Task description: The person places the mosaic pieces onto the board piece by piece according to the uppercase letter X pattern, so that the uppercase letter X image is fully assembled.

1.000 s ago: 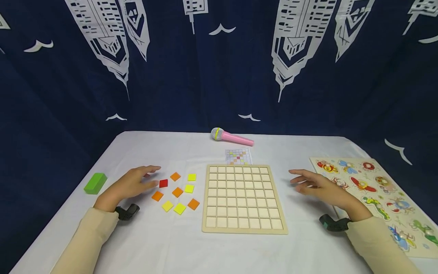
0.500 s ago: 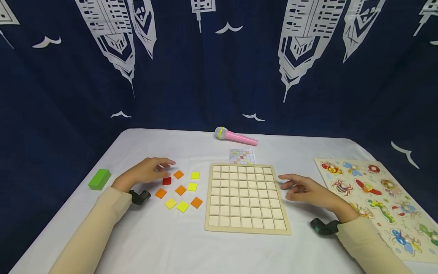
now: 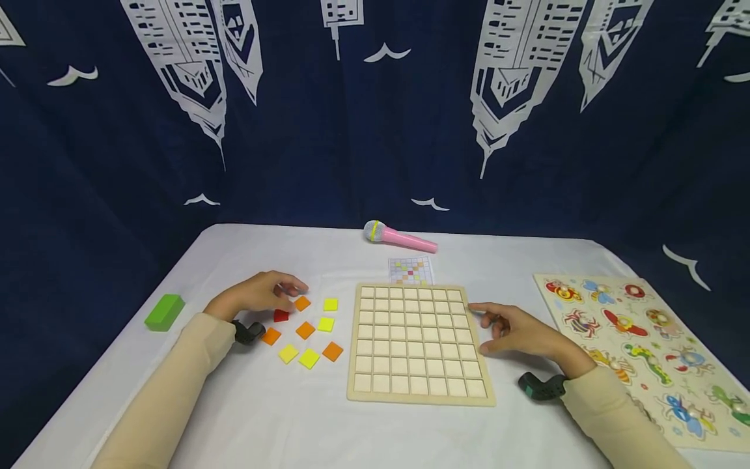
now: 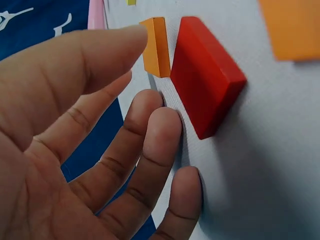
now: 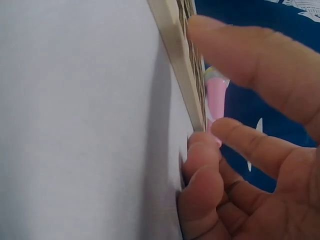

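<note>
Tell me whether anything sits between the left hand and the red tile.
Nothing visible does. The left hand hovers right at the red tile, its fingers on the white cloth just beside it. The nearest orange tile lies beyond the red one, not between it and the hand.

No words, labels or numbers readable — anywhere
</note>
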Demonstrator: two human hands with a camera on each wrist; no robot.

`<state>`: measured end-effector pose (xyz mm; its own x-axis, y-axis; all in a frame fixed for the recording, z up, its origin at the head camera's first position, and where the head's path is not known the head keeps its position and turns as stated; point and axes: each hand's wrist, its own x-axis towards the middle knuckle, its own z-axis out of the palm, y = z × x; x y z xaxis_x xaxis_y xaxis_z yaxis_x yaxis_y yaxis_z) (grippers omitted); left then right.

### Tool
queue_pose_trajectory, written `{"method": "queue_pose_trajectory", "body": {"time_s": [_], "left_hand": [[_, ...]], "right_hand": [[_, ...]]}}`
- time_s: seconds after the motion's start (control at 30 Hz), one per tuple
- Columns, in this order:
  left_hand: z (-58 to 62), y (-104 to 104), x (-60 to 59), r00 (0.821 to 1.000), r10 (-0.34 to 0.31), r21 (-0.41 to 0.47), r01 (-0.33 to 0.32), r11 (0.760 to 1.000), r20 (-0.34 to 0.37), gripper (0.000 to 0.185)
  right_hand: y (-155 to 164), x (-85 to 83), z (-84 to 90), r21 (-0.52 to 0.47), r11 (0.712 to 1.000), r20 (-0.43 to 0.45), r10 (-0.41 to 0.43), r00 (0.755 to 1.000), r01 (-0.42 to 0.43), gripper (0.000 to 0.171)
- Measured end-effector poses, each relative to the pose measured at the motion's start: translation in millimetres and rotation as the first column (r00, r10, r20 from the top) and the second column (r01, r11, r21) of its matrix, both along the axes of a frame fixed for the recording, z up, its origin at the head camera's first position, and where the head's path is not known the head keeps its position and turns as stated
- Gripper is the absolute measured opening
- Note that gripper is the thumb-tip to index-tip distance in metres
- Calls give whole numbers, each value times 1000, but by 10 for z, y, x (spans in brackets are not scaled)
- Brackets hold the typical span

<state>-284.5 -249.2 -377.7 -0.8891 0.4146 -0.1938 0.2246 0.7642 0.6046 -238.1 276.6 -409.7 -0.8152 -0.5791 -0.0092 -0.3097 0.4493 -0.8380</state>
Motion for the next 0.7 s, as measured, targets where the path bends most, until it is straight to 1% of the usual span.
{"method": "queue_pose_trajectory", "body": {"time_s": [0.1, 0.23, 0.43, 0.57, 0.7], "left_hand": [[5, 17, -24, 999, 14, 7, -14, 1000, 33, 45], [-1, 31, -63, 998, 15, 5, -15, 1000, 66, 46], [-16, 6, -90, 995, 20, 18, -22, 1000, 101, 44], [-44, -15, -97, 993, 29, 37, -33, 999, 116, 42], [-71, -9, -106, 993, 32, 47, -37, 998, 113, 41]], "right_hand": [[-7, -7, -10, 23, 1000, -15, 3, 1000, -3, 81], [-9, -12, -12, 42, 999, -30, 7, 1000, -6, 81], [-22, -25, -10, 34, 999, -29, 10, 1000, -9, 82], [-21, -25, -29, 42, 999, -36, 13, 999, -12, 82], [-7, -30, -49, 57, 998, -61, 16, 998, -12, 83]]}}
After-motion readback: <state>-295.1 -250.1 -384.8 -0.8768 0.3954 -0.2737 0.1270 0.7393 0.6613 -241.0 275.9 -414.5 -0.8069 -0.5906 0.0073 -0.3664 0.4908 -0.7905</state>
